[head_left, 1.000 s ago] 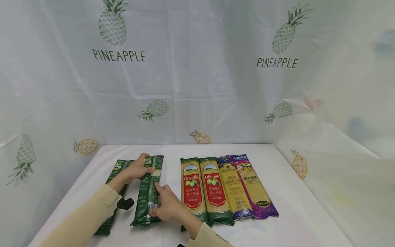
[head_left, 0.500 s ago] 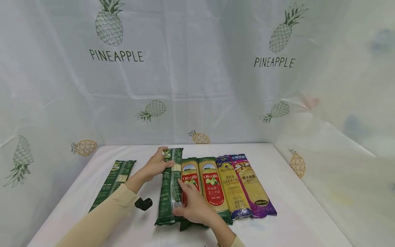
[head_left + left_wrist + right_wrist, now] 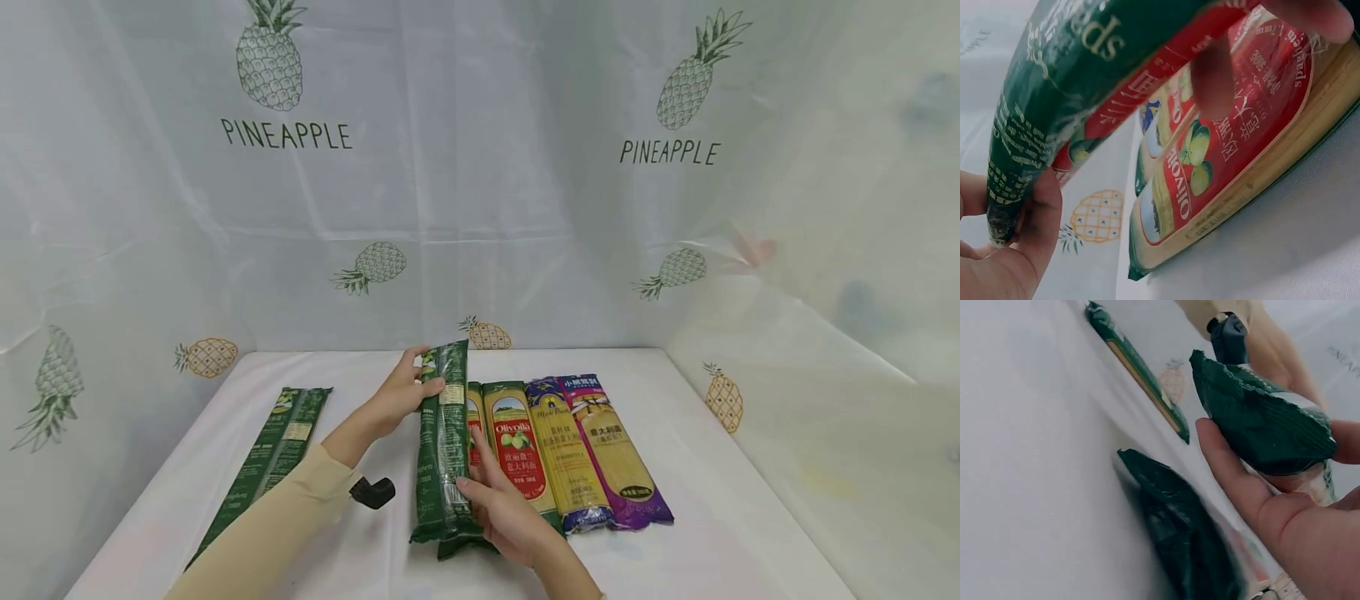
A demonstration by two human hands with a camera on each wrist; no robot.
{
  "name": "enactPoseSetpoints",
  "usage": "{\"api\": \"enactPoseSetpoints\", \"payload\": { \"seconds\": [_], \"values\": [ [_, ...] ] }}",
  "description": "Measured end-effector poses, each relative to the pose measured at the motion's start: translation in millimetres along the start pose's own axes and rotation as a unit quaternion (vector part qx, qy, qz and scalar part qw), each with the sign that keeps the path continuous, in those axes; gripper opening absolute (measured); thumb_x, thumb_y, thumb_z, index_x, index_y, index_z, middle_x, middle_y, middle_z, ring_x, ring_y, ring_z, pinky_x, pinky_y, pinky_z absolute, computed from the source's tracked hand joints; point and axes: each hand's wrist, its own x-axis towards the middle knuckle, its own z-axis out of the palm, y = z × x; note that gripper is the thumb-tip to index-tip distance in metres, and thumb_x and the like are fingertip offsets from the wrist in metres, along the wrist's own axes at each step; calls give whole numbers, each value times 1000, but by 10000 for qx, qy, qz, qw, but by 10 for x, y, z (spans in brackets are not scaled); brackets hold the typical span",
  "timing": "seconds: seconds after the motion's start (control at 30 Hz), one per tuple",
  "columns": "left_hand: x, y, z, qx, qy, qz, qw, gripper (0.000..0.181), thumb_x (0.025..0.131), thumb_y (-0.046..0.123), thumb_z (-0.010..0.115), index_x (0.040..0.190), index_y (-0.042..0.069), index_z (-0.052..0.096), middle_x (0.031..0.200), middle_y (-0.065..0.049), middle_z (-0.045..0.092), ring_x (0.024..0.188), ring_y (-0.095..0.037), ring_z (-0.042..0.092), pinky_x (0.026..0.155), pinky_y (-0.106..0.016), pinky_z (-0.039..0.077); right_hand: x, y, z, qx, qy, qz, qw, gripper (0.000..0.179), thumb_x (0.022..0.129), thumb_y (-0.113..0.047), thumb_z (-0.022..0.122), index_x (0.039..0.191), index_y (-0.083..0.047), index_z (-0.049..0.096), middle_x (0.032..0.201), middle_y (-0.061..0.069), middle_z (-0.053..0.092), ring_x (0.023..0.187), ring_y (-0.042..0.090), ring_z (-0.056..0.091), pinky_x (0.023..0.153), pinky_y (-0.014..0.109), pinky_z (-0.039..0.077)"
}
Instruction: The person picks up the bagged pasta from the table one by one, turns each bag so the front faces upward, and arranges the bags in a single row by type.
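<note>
A green spaghetti packet (image 3: pixel 442 450), printed back toward the head camera, is held in both hands above the table. My left hand (image 3: pixel 393 396) grips its far end, thumb on top; in the left wrist view the left hand (image 3: pixel 1016 262) pinches that tip. At the near end, my right hand (image 3: pixel 513 512) holds its right side, and in the right wrist view the right hand (image 3: pixel 1297 519) has fingers beneath the packet. Under it lies a red-labelled Olivoila spaghetti packet (image 3: pixel 476 408), partly hidden. Beside that one is a second Olivoila packet (image 3: pixel 517 454), label up.
Right of these lie a yellow-and-blue spaghetti packet (image 3: pixel 568 458) and a purple pasta packet (image 3: pixel 622 454), side by side. Another green packet (image 3: pixel 262 467) rests back-up on the left of the white table (image 3: pixel 712 517), partly behind the left sleeve. A pineapple-print curtain (image 3: pixel 480 208) surrounds the table.
Both hands have lifted the green spaghetti packet off the table's left part and carried it right, over the leftmost Olivoila packet. Its far end has risen. The other packets have stayed put.
</note>
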Motion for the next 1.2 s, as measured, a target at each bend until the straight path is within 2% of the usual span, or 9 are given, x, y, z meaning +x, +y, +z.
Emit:
{"api": "enactPoseSetpoints", "payload": {
  "seconds": [0.1,0.2,0.3,0.33,0.37,0.53,0.67,0.83,1.2],
  "values": [
    [-16,22,35,40,-83,-1,10000,76,110,24,63,170,21,16,170,-31,21,153,-50,33,114,-68,40,26,45,-1,188,-1,-64,9998,88,110,-24,60,170,-47,0,176,27,-3,68,17,31,62,29,24],
    [-30,15,54,190,-105,-111,9997,76,111,24,61,171,21,14,169,-32,22,152,-49,35,114,-67,41,49,78,15,-11,149,-317,9994,90,108,-19,63,171,-42,3,177,22,0,104,36,61,89,37,52],
    [-37,-5,59,469,-95,-184,9987,77,111,29,60,171,20,13,168,-32,25,151,-49,37,112,-66,43,73,97,36,-316,402,-579,9970,91,107,-14,65,173,-36,5,178,18,-5,158,54,12,122,69,27],
    [-34,-12,58,558,-90,-214,9982,77,111,31,60,171,21,13,169,-31,26,152,-48,37,112,-65,43,79,98,44,-379,467,-658,9960,92,106,-12,65,173,-34,6,178,17,-7,160,52,-3,122,73,17],
    [-33,-15,57,678,-90,-214,9974,78,111,33,59,172,20,13,168,-30,27,151,-48,38,111,-65,45,87,103,50,-440,546,-713,9950,92,106,-11,65,173,-33,6,178,17,-6,160,52,0,122,71,21],
    [-37,-13,55,1428,-5,-10,9898,79,110,40,59,172,18,15,165,-31,36,142,-48,51,106,-65,49,110,116,83,-472,694,-917,9922,92,106,-3,63,173,-28,6,177,20,13,157,46,28,119,56,40],
    [-27,-32,72,2292,171,364,9725,81,109,43,59,171,12,17,159,-30,45,123,-45,67,102,-64,52,114,120,109,-551,798,-1017,9901,92,105,0,63,173,-30,8,170,22,31,148,40,46,113,48,49],
    [-22,-56,121,2727,381,796,9581,86,107,46,63,171,11,18,160,-29,45,139,-50,53,106,-68,48,110,116,139,-854,1026,-1049,9855,91,104,-1,67,172,-33,15,164,21,40,140,36,54,107,47,54],
    [-60,-44,183,2018,460,963,9736,81,106,38,68,170,26,22,167,-23,38,148,-50,43,111,-73,40,118,62,165,-1480,1404,-1054,9733,96,98,-3,74,173,-26,17,153,22,52,122,30,64,96,47,60]
  ]
}}
